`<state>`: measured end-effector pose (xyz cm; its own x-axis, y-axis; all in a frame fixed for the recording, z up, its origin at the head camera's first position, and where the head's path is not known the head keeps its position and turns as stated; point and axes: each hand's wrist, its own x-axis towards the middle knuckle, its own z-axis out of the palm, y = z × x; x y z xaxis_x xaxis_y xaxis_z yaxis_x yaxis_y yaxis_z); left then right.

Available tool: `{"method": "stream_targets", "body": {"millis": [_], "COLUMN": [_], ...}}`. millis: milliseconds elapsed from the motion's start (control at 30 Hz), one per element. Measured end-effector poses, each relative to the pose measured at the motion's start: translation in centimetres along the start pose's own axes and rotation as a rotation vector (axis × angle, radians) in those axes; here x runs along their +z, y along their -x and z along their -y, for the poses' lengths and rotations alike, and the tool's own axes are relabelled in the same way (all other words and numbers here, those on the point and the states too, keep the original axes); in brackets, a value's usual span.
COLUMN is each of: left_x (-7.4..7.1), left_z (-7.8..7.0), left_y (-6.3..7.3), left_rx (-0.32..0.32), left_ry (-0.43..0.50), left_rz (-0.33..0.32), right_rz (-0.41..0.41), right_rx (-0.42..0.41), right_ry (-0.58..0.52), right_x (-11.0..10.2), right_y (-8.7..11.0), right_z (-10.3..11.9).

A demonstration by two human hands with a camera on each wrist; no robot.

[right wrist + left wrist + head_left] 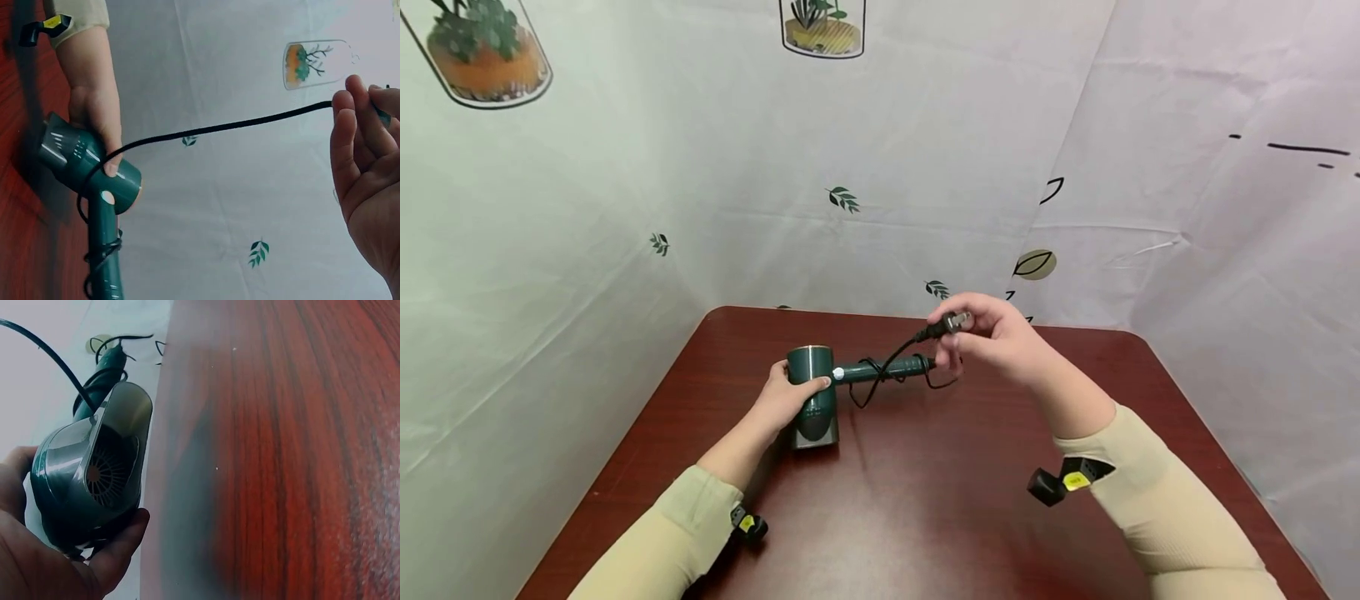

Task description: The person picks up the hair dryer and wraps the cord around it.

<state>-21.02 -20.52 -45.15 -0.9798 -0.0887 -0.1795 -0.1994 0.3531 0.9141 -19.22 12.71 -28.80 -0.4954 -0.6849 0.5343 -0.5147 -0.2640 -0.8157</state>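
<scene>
A dark green hair dryer [817, 400] is held above the table by my left hand [782, 398], which grips its barrel with the thumb across the side. Its handle points right, with black cord [237, 126] looped around it. In the left wrist view the flat nozzle [128, 412] and the grille inside it face the camera. My right hand [992, 337] pinches the black plug [951, 323] between thumb and fingers, prongs outward, above and right of the handle's end. From the plug the cord runs back to the handle; the right wrist view shows that stretch fairly taut.
A reddish-brown wooden table [925, 500] lies below both hands. Pale sheeting [880, 150] with printed leaves and plant jars hangs behind the table and at both sides. A small black wrist camera [1049, 485] sits on the right sleeve, another [751, 527] on the left.
</scene>
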Motion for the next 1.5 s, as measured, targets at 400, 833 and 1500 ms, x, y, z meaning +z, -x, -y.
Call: {"method": "stream_targets", "body": {"millis": [400,833,1500], "left_x": [0.3,0.4,0.8], "left_z": [-0.1,-0.1,-0.7], "left_y": [0.7,1.1,1.9], "left_rx": [0.032,0.032,0.099], "left_ry": [-0.071,-0.115,-0.183], "left_rz": [0.108,0.152,0.245], "right_rz": [-0.305,-0.566,-0.713], "right_rx": [0.184,0.316,0.412], "right_ry": [0.063,0.056,0.173], "right_x": [-2.0,-6.0,-8.6], "right_y": [-1.2,-0.9,0.1], "right_z": [-0.6,-4.0,-6.8]}}
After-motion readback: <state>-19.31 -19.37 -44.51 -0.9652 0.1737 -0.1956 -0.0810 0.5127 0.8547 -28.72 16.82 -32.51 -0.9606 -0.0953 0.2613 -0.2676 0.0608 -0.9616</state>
